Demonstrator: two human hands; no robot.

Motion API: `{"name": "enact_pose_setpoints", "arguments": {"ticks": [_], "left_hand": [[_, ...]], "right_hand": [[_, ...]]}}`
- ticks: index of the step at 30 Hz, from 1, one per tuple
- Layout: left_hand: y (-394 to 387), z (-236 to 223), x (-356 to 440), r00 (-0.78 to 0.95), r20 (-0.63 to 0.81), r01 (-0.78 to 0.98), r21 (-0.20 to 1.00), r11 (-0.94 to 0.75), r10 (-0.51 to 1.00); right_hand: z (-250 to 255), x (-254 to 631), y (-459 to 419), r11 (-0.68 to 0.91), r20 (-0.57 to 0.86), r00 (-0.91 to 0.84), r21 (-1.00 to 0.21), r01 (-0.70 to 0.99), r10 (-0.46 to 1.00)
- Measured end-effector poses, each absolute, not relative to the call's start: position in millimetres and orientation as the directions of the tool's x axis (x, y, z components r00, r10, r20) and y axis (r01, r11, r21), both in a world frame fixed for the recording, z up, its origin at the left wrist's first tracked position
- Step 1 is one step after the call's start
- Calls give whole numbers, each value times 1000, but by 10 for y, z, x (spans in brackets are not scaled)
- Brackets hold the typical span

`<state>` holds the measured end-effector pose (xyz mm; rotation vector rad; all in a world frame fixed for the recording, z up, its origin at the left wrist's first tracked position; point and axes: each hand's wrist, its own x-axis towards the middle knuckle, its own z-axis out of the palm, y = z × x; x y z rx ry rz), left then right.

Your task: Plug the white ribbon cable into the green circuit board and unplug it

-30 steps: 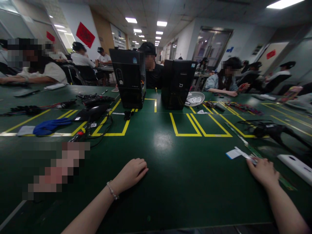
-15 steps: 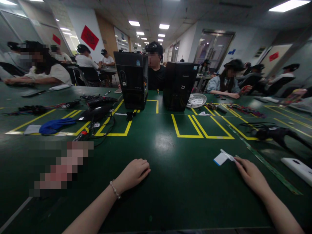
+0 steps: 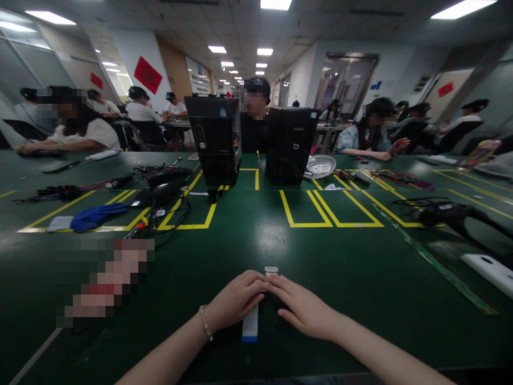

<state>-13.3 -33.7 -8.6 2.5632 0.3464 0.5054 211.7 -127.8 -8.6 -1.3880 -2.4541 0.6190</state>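
Observation:
A white flat ribbon cable (image 3: pixel 250 322) with a blue end lies on the green table in front of me. Its near strip runs out below my left hand (image 3: pixel 236 302), whose fingers and thumb close over the cable's middle; a bracelet is on that wrist. From the other side my right hand (image 3: pixel 302 306) reaches in, fingers stretched forward with the tips on the cable and the thumb apart. Just beyond the fingertips shows the cable's far white end (image 3: pixel 271 269). The middle of the cable is hidden under both hands.
Two black computer towers (image 3: pixel 214 141) stand ahead, a co-worker behind them. To the left lie a blue glove (image 3: pixel 98 215), dark cables and a blurred item. A white basket (image 3: pixel 320 167), black cable bundle (image 3: pixel 457 214), green strip (image 3: pixel 449 272) and white device (image 3: pixel 491 275) sit right.
My right hand has brought the ribbon cable from the right to the middle. My left hand has moved slightly right to meet it, and the cable now lies lengthwise under both hands.

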Motion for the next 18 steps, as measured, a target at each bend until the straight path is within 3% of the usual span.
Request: {"name": "enact_pose_setpoints", "arguments": {"ticks": [6, 10, 14, 18], "left_hand": [[-277, -101, -181, 873, 252, 222, 555, -801, 417], [-261, -83, -198, 882, 227, 244, 531, -812, 413], [-263, -87, -202, 911, 233, 200, 471, -859, 340], [-286, -99, -192, 910, 277, 177, 414, -893, 308]], "right_hand": [[11, 2135, -1176, 451, 104, -500, -614, 648, 860], [-58, 2613, -1177, 285, 150, -242, -542, 790, 959], [-261, 3473, -1314, -196, 297, 278, -278, 940, 913], [-386, 4244, -1714, -686, 279, 699, -158, 710, 659]]}}
